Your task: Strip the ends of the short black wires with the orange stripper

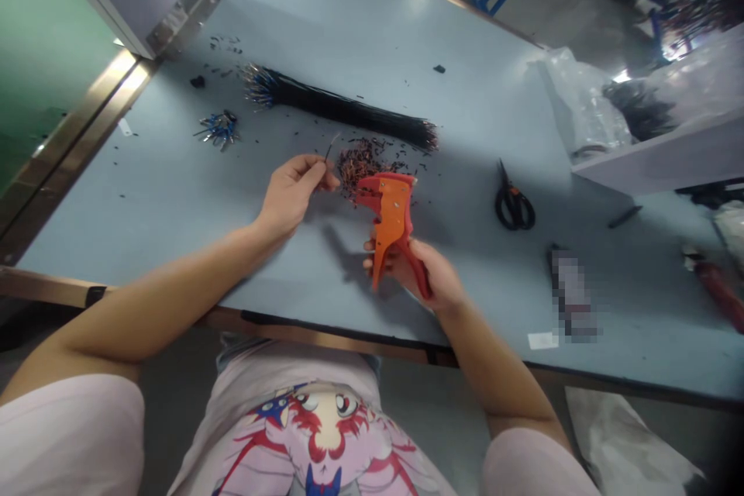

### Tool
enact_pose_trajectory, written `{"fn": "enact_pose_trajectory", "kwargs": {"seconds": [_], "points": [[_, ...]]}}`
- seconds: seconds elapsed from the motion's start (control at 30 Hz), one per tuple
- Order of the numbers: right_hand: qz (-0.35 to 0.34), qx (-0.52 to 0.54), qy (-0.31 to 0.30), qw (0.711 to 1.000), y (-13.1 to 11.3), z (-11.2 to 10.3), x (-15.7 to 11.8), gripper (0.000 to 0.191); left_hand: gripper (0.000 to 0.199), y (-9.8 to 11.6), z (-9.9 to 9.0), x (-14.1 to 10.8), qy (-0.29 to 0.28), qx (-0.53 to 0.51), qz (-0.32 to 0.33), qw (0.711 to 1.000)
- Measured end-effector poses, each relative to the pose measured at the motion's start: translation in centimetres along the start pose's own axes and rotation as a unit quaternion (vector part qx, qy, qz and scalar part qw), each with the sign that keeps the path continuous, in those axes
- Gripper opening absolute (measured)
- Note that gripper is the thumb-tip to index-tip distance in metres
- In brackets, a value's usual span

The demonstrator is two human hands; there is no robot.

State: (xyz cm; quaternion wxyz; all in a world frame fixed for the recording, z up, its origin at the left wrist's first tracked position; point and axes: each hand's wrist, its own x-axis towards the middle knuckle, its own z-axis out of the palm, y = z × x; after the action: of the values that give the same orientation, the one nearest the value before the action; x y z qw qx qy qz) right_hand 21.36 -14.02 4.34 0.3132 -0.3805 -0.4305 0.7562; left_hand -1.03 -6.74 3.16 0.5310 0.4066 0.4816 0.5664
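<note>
My left hand [294, 190] pinches a thin dark wire [328, 153] whose pale tip points up and away from me. In my right hand [433, 275] is an orange and red wire stripper [393, 209], its jaws turned left toward the wire but apart from it. The handles are spread within my fingers. Just beyond the tool lies a heap of short dark and copper-coloured scraps [361, 160]. Behind that stretches a long bundle of black wires [349, 109], with blue and metal ends at the left and bare-looking ends at the right.
Scissors [514, 205] with black handles lie to the right, near a blurred-out object [573, 291]. A small pile of blue-ended pieces [219, 129] sits at the left. Plastic bags [587, 105] rest on a pale shelf [663, 151]. The table's metal edge [349, 341] runs before me.
</note>
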Motion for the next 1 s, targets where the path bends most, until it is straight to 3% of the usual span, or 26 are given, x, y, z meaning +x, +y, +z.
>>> {"fn": "enact_pose_trajectory", "kwargs": {"seconds": [0.1,0.2,0.3,0.43,0.73,1.0], "points": [[0.023,0.038,0.021,0.999,0.3,0.1,0.5,0.052,0.010,0.7,0.2,-0.6,-0.020,0.047,0.001,0.999],[0.030,0.084,0.018,0.996,0.6,-0.1,0.7,0.048,0.012,1.0,0.3,-1.6,-0.071,0.116,0.043,0.990],[0.042,0.106,0.012,0.993,0.8,-0.3,0.7,0.044,0.013,0.7,0.5,-2.7,-0.125,0.207,0.120,0.963],[0.072,0.118,0.010,0.990,0.6,-0.1,0.5,0.047,0.016,-0.2,0.8,-3.8,-0.151,0.284,0.182,0.929],[0.092,0.206,-0.066,0.972,0.8,-0.1,0.2,0.051,0.015,-0.3,1.8,-4.4,-0.226,0.170,0.050,0.958],[0.102,0.203,-0.097,0.969,1.2,-0.1,-0.1,0.049,0.015,-1.1,2.0,-4.8,-0.258,0.107,0.026,0.960]]}}
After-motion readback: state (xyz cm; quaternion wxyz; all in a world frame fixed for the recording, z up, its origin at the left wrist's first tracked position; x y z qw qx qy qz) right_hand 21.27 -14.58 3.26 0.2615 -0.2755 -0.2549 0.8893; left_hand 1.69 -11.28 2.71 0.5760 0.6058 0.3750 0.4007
